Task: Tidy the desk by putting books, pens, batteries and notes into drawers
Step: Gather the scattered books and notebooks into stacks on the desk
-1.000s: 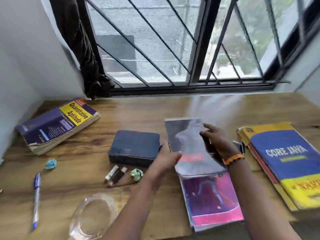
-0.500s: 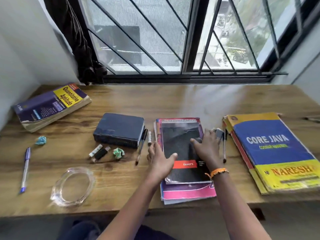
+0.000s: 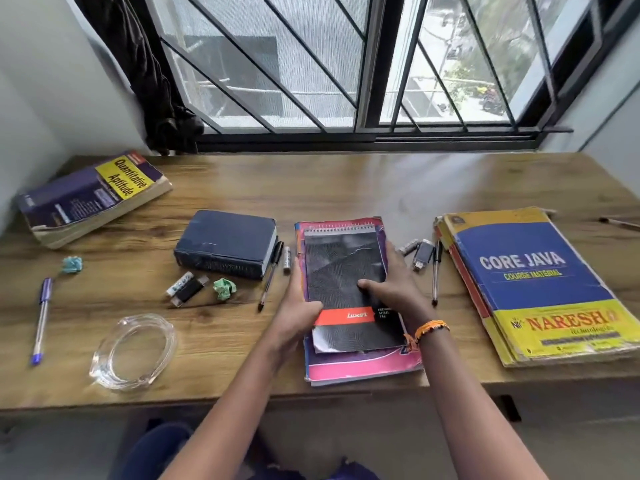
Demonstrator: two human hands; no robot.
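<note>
Gripping a black spiral-bound notepad with an orange band (image 3: 346,282) from both sides, a person's two bare hands meet at the centre of the frame. The left hand (image 3: 300,306) curls round the pad's left edge, thumb on the cover; the right hand (image 3: 393,289) holds the right edge, thumb pressed on top. This pad lies on a pink and purple notebook (image 3: 363,362), which rests on the wooden desk (image 3: 346,188) near its front edge.

Just left of the stack sit a black pen (image 3: 270,275), a small battery (image 3: 286,259) and a thick dark blue hardback book (image 3: 227,244). Lower left of that are two more batteries (image 3: 185,289) and a crumpled green note (image 3: 224,288). At far left lie a purple paperback with a yellow label (image 3: 90,195), a crumpled blue note (image 3: 72,264), a blue pen (image 3: 42,320) and a clear glass ashtray (image 3: 133,351).

Right of the hands lie a USB stick (image 3: 423,254), another black pen (image 3: 435,275) and a large blue and yellow "Core Java" book (image 3: 533,282).
</note>
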